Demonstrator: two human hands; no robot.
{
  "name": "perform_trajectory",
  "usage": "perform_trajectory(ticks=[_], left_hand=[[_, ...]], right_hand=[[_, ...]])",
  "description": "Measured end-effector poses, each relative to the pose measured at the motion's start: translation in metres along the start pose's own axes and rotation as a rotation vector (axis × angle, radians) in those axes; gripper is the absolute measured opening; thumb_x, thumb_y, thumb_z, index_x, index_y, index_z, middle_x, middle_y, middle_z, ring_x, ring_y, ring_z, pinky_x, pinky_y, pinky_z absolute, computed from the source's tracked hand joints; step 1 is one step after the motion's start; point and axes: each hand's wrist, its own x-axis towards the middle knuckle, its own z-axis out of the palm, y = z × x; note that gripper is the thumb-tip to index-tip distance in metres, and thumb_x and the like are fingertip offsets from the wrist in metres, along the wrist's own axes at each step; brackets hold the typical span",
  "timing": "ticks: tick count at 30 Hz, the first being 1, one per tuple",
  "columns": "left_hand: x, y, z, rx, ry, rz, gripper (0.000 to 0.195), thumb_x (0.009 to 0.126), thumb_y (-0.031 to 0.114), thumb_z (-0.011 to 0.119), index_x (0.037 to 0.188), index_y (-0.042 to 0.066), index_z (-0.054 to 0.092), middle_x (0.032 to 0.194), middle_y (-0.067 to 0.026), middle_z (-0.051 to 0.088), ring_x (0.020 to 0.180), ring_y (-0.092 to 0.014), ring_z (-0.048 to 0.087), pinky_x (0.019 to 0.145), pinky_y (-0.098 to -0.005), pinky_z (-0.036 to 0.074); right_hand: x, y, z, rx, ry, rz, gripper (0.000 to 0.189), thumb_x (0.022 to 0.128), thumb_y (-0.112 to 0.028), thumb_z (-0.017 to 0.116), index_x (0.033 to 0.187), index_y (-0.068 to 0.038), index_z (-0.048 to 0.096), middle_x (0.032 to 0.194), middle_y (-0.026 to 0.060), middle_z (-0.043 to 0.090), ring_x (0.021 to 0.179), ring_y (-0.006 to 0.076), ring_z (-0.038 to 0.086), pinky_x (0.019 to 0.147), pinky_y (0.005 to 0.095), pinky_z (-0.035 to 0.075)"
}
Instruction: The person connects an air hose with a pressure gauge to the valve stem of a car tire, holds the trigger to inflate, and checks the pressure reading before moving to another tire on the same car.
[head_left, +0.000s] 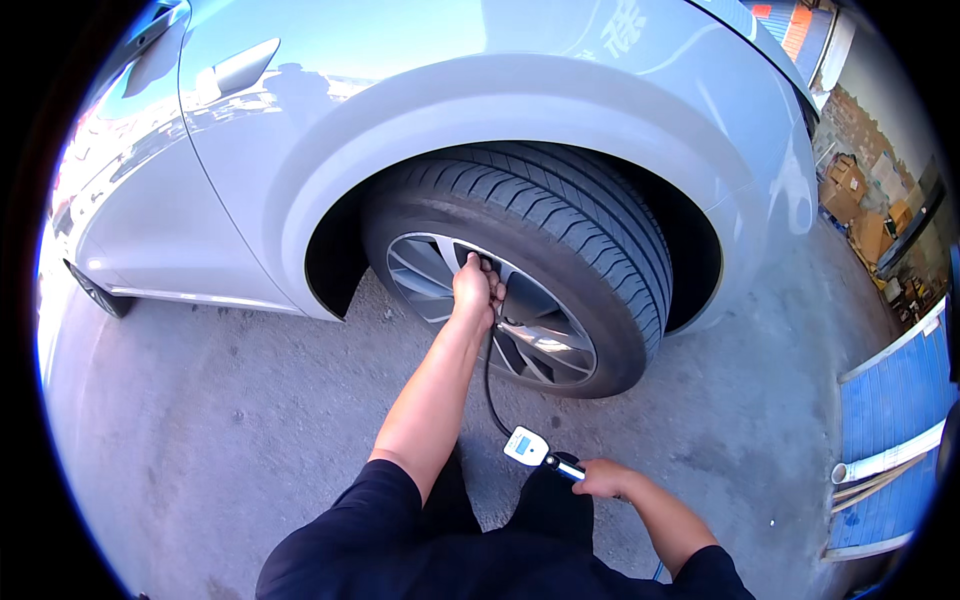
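A digital tire inflator gauge (526, 445) with a white head and small screen lies over my knees. My right hand (606, 478) is closed around its handle. From the gauge head a black air hose (490, 390) curves up to the wheel. My left hand (478, 289) grips the hose's far end against the upper rim of the alloy wheel (551, 341). The fingers hide the hose end and whatever it touches there, so I cannot tell whether it sits on a valve. Around the wheel is a black tire (585, 217), turned so that its tread shows.
The light-colored car's fender (517, 82) arches over the tire. A door handle (238, 71) and a rear wheel (97, 289) show at left. Concrete ground (247, 405) surrounds me. At right are cardboard boxes (847, 184), a blue corrugated panel (892, 397) and a white pipe (889, 452).
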Motion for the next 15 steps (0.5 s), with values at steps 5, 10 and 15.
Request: perform_trajectory(ticks=[5,10,15], left_hand=[[0.0,0.013,0.004,0.151,0.111,-0.088,0.036,0.106,0.036,0.036,0.082,0.013,0.05,0.061,-0.0007,0.045,0.049,-0.017,0.047,0.045,-0.0312,0.028],[0.004,-0.001,0.003,0.102,0.112,0.114,0.029,0.105,0.031,0.04,0.088,0.01,0.051,0.066,-0.0021,0.048,0.048,-0.015,0.047,0.044,-0.0299,0.029],[0.003,0.012,0.004,0.028,0.07,-0.098,0.034,0.106,0.034,0.037,0.08,0.014,0.048,0.06,-0.0008,0.045,0.047,-0.017,0.044,0.044,-0.0319,0.028]], right_hand=[[-0.011,0.008,0.007,0.005,-0.004,-0.001,0.064,0.079,-0.041,0.069,0.127,0.0,0.062,0.117,0.0241,0.069,0.111,0.0393,0.065,0.097,0.0443,0.05],[-0.016,0.021,0.02,0.062,-0.004,-0.011,0.063,0.078,-0.041,0.068,0.126,-0.001,0.062,0.115,0.0238,0.069,0.109,0.0396,0.066,0.095,0.0445,0.051],[-0.017,0.015,0.015,0.133,-0.036,0.041,0.06,0.079,-0.041,0.068,0.123,-0.002,0.063,0.111,0.0235,0.07,0.105,0.0392,0.067,0.092,0.0448,0.052]])
